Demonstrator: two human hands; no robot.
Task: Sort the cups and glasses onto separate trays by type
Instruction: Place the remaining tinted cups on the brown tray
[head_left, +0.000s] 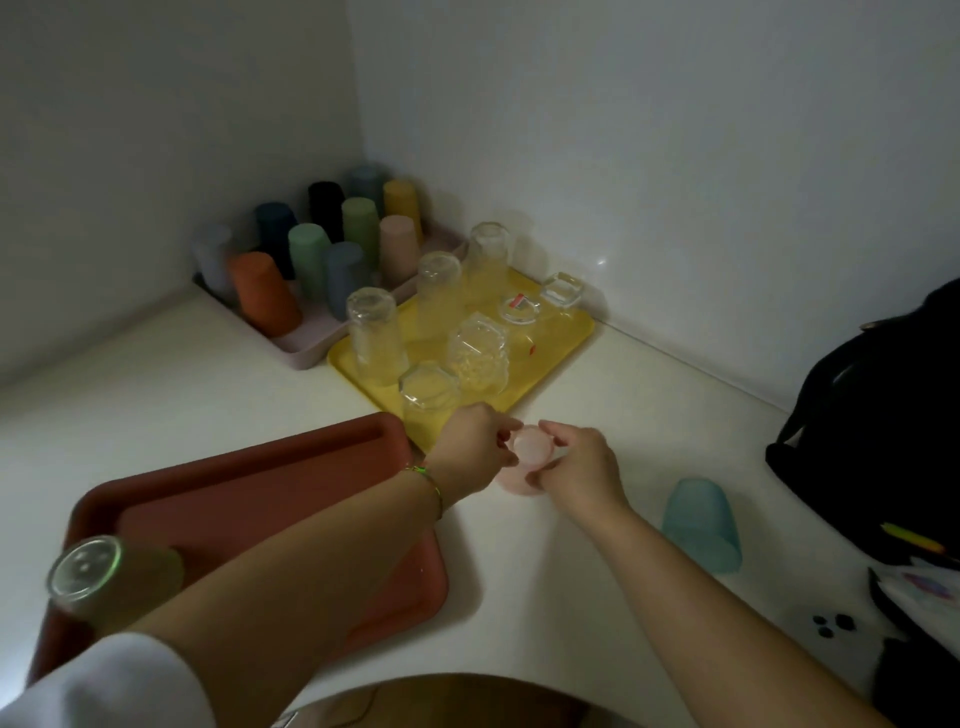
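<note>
Pretty crowded counter here: a black bag (883, 415) off to the right, and a red tray (249, 483) near left with one upturned clear glass (98, 577) on it. Far back, a pink tray (311, 338) full of matte coloured cups, and a yellow tray (561, 343) of clear glasses right next to it. The pink cup (530, 457) sits upside down on the white counter just near of the yellow tray, with the left hand (472, 452) and right hand (582, 467) both pinching its sides. A frosted blue cup (701, 525) stands upturned near right, well apart.

No legible text; red sticker (517, 302) on a glass on yellow tray (566, 338), too blurry.
</note>
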